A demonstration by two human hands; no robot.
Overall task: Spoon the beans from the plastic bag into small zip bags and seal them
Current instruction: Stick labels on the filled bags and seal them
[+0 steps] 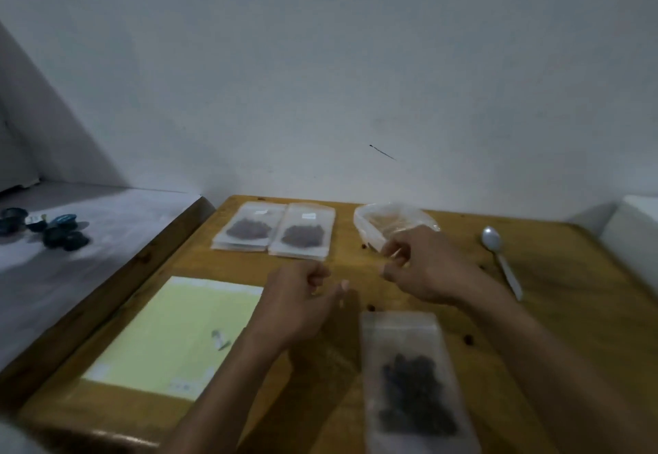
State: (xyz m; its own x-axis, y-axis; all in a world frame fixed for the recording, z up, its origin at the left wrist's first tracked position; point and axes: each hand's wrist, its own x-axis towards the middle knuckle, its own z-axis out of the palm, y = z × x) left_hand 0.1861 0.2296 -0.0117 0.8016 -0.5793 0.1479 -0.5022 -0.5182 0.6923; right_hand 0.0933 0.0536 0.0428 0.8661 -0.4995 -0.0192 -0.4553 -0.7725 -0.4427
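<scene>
Two filled clear zip bags of dark beans (274,227) lay beyond the fingers, a third filled clear zip bag (409,382) just below them. Both hands hovered, the left hand (302,297) loosely curled and holding nothing I could see, the right hand (423,264) curled against the crumpled clear plastic bag (388,220), though whether it gripped I couldn't tell. Sealing seemed due next, or the metal spoon (498,257) lying apart to their right.

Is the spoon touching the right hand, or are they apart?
Apart. The head view shows the spoon lying on the table to the right of the right hand, with a plain strip of bare wood between them.
</scene>
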